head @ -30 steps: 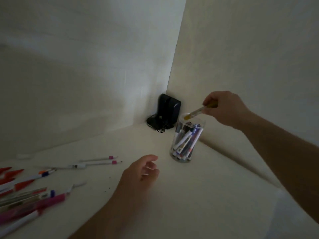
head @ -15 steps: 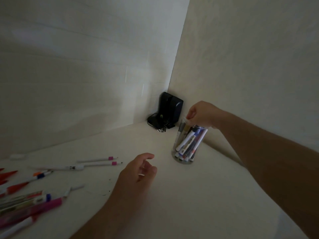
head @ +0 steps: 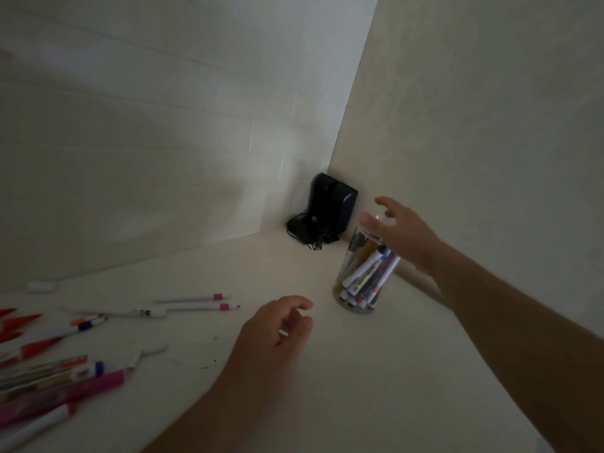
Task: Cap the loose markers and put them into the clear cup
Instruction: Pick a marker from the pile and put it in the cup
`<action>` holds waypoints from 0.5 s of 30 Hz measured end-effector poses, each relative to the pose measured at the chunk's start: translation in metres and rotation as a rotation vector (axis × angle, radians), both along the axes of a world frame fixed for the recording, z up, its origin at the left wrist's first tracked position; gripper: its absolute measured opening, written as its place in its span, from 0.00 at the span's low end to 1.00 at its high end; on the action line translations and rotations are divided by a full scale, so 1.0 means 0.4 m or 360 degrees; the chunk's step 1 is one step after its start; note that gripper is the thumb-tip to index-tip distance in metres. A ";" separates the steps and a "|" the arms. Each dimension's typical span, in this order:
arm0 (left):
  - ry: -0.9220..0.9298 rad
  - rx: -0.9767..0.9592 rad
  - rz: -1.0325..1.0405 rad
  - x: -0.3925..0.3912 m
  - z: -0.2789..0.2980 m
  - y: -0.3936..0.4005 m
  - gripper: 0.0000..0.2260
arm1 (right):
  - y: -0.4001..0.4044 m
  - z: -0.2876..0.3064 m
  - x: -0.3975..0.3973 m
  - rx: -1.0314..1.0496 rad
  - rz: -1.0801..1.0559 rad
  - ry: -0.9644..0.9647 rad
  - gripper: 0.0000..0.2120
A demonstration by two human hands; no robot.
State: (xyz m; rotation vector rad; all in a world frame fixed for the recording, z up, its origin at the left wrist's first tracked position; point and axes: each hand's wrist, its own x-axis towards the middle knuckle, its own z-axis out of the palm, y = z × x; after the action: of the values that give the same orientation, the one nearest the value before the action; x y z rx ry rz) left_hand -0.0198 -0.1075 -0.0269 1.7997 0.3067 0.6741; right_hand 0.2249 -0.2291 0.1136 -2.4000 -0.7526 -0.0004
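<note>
Fingers [head: 366, 220] of the right hand [head: 403, 233] hide the clear cup [head: 362, 282] rim.

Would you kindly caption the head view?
Open right hand above marker-filled clear cup; left hand empty; loose markers remain.

Bare tabletop [head: 376, 371] between loose markers [head: 196, 304], cup [head: 362, 276]

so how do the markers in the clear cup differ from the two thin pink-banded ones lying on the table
The markers in the clear cup stand leaning on end, bunched and touching; the two pink-banded markers lie flat on the table, side by side. The cup ones look thicker with mixed dark, gold and white bodies; the pink-banded ones are slim and white, with bare tips showing, uncapped. Neither is held by a hand.
</note>
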 end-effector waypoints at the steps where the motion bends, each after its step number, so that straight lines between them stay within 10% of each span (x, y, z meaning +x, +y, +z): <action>1: 0.0000 -0.0006 -0.0002 0.002 0.000 -0.001 0.08 | -0.002 -0.005 -0.005 -0.0042 0.0020 0.0010 0.54; 12: -0.0011 0.0060 -0.0021 0.014 -0.009 -0.001 0.13 | 0.011 0.115 -0.104 -0.0828 0.0061 -0.0908 0.48; 15: -0.0007 0.0060 -0.0024 0.014 -0.017 0.003 0.14 | 0.011 0.132 -0.123 -0.0572 0.0098 -0.0674 0.48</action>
State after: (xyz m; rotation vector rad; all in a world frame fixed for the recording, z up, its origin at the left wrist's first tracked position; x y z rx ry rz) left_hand -0.0142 -0.1064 -0.0337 1.8342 0.2788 0.6773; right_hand 0.1759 -0.2246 0.1663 -2.7543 -1.0964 -0.3902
